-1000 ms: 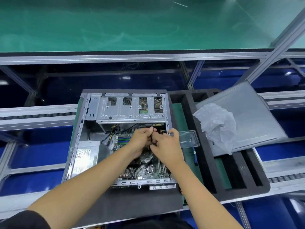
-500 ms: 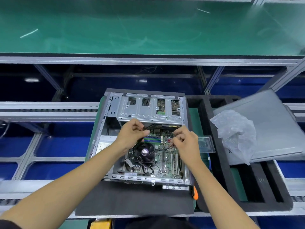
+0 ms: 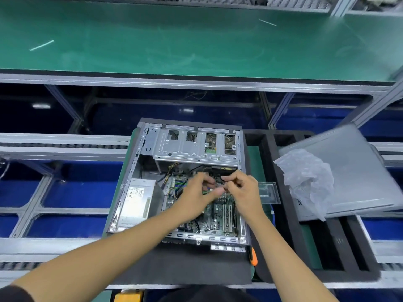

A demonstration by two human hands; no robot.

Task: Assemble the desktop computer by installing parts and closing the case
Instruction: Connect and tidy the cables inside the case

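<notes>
Computer case (image 3: 139,162) open on top, reachable from above. Drive cage (image 3: 194,147) covers far end; power supply (image 3: 136,200) fills left side. Both hands crowd board middle: left hand (image 3: 194,199), right hand (image 3: 242,192). Card slots (image 3: 224,219) near front edge uncovered. Right of case: clear plastic tray (image 3: 269,192), crumpled bag (image 3: 309,182) on side panel (image 3: 353,171).

Open computer case (image 3: 139,171) lies flat at frame centre on a dark foam mat (image 3: 185,267). I see the left hand (image 3: 194,199) and right hand (image 3: 244,192) close together over the motherboard (image 3: 218,221), fingers curled, pinching something small; blurred, can't tell what. Power supply (image 3: 137,199) sits at the case's left. Grey side panel (image 3: 359,171) with crumpled plastic bag (image 3: 309,179) at right.
</notes>
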